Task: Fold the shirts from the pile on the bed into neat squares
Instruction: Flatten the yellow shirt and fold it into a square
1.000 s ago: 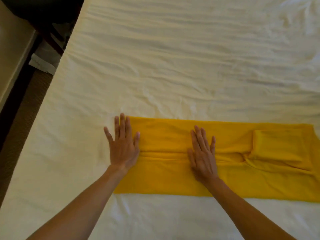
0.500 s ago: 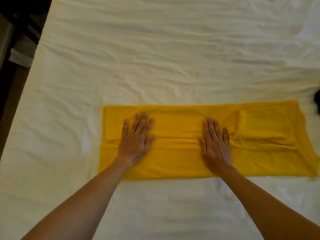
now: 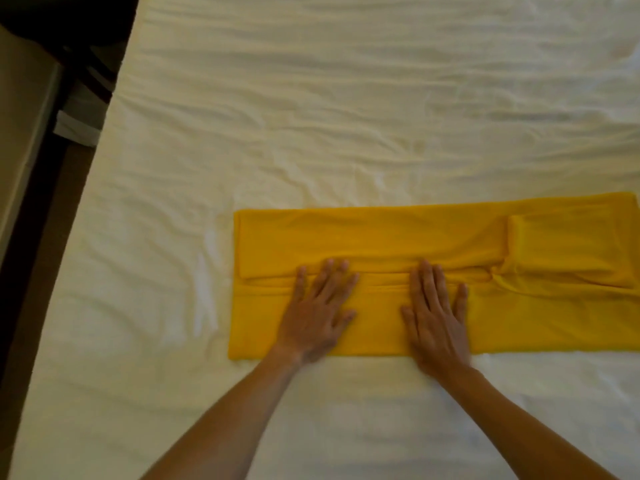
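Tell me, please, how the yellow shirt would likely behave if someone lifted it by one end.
The yellow shirt would probably go limp and droop: its thin cloth shows soft creases. The folded layers, meeting beneath the flat left hand and right hand, would likely fall open. It may also drag the wrinkled white sheet.

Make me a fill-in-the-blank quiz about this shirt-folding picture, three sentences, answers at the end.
1. The shirt is ______ in colour.
2. Both the left hand and the right hand lie ______ on the shirt, fingers straight.
3. The shirt lies on a bed covered by a ______ sheet.

Missing words: yellow; flat; white
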`<state>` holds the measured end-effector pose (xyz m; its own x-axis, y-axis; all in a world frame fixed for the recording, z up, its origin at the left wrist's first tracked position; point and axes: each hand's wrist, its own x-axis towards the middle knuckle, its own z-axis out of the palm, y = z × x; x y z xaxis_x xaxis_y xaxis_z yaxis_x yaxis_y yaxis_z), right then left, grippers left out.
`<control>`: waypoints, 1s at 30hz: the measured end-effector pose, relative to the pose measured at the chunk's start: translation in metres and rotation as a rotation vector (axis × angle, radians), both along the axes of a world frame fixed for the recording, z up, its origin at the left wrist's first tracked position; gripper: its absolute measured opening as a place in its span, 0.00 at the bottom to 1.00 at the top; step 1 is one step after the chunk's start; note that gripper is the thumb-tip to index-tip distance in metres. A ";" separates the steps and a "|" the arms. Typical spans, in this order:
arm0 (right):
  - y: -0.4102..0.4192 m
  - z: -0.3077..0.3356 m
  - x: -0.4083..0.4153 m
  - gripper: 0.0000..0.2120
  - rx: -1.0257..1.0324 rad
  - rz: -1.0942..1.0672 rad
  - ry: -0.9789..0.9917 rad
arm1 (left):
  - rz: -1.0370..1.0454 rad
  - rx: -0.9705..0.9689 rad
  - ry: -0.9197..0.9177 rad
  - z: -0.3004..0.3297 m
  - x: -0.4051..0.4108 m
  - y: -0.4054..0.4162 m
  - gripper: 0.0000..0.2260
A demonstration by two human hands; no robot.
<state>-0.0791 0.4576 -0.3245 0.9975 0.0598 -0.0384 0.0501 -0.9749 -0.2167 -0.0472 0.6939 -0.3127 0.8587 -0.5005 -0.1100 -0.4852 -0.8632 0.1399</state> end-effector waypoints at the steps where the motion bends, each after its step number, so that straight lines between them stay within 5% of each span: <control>1: 0.000 0.000 0.001 0.30 0.003 0.012 0.000 | 0.038 0.023 -0.005 0.000 0.006 0.028 0.27; 6: 0.043 0.009 -0.006 0.29 0.151 -0.046 -0.075 | 0.183 -0.020 -0.101 0.037 0.046 0.130 0.18; 10: 0.137 0.032 -0.021 0.24 0.339 0.322 -0.128 | 0.107 -0.061 -0.112 0.065 0.092 0.139 0.17; 14: 0.203 0.044 -0.024 0.23 0.332 0.417 0.017 | 0.047 0.173 0.120 0.081 0.125 0.130 0.27; 18: 0.220 0.042 -0.022 0.10 0.328 0.355 0.026 | 0.056 0.352 0.208 0.083 0.137 0.132 0.27; 24: 0.209 0.058 -0.015 0.10 0.778 0.076 0.186 | 0.105 0.276 0.143 0.091 0.142 0.121 0.12; 27: 0.185 0.079 -0.016 0.06 1.114 -0.240 0.190 | 0.166 -0.020 0.121 0.118 0.156 0.107 0.07; 30: 0.150 0.085 -0.022 0.07 1.347 -0.589 0.160 | 0.174 -0.321 0.362 0.153 0.177 0.061 0.15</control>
